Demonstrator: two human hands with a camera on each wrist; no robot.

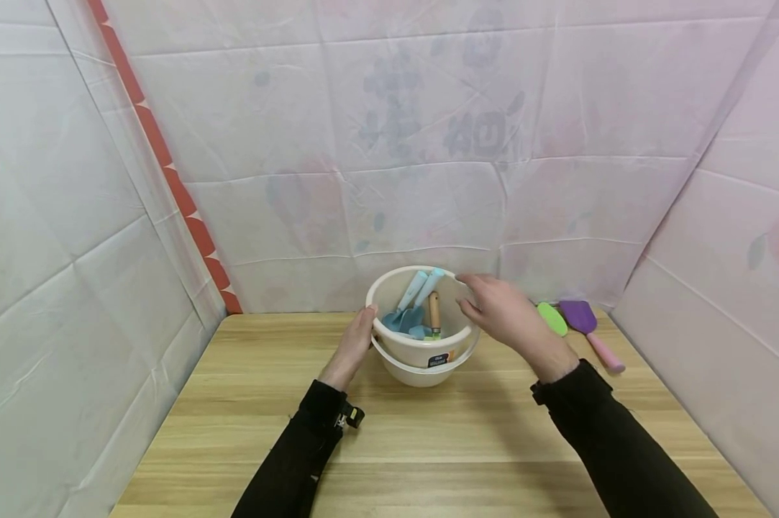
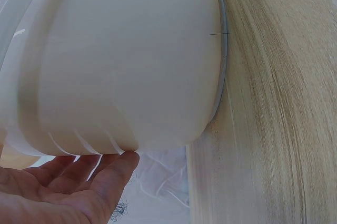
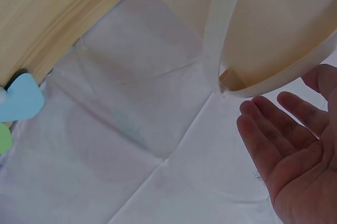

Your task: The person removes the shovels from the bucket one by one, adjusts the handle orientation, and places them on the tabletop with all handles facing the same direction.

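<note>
The left hand [image 1: 353, 344] lies with straight fingers flat against the outer wall of a round white plastic bucket [image 1: 421, 354], at the bucket's nine o'clock; the left wrist view shows the fingertips [image 2: 118, 163] touching the pale wall just under its ribbed rim band. The right hand [image 1: 502, 309] is spread and relaxed at the bucket's three o'clock, fingers reaching to the rim's far right edge, gripping nothing; in the right wrist view its open palm [image 3: 295, 150] sits just beside the rim, whether touching I cannot tell. The bucket stands upright on a light wooden table [image 1: 428, 446], toward the table's twelve o'clock edge, its thin white handle [image 1: 428, 362] folded down around the front. Inside it lean two light blue plastic trowels [image 1: 413, 301] and a small tool with a wooden handle [image 1: 434, 313]. At the bucket's three o'clock, beyond the right hand, lie a green plastic scoop [image 1: 552, 318] and a purple plastic shovel with a pink handle [image 1: 586, 327]. Crumpled white sheeting [image 1: 428, 144] walls the table in.
</note>
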